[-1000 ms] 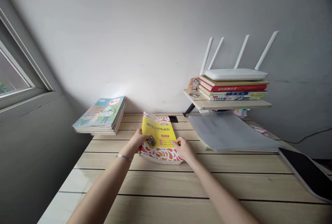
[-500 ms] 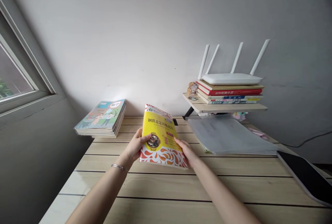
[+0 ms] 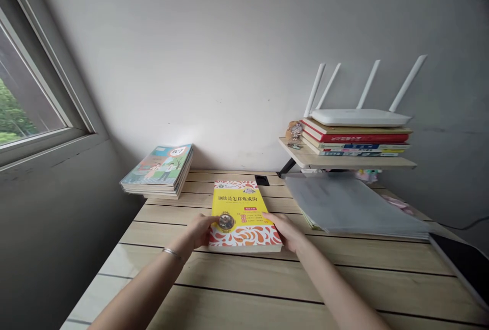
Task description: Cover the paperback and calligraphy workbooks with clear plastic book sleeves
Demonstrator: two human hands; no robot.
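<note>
A thick yellow book with red and orange leaf shapes along its lower cover lies face up, at or just above the middle of the desk. My left hand grips its left edge, the thumb over the cover near a round picture. On the opposite edge, my right hand holds the book with its fingers partly hidden at the side. A thin silver bracelet circles my left wrist.
Left of the book sits a stack of textbooks. At the right, a white router rests on books on a small raised shelf. Grey translucent folders lie below it, beside a dark flat device. The slatted desk meets the wall.
Both hands have brought the yellow book down toward the desk, and it now lies flatter and squarer instead of tilted. The whole view has shifted slightly.
</note>
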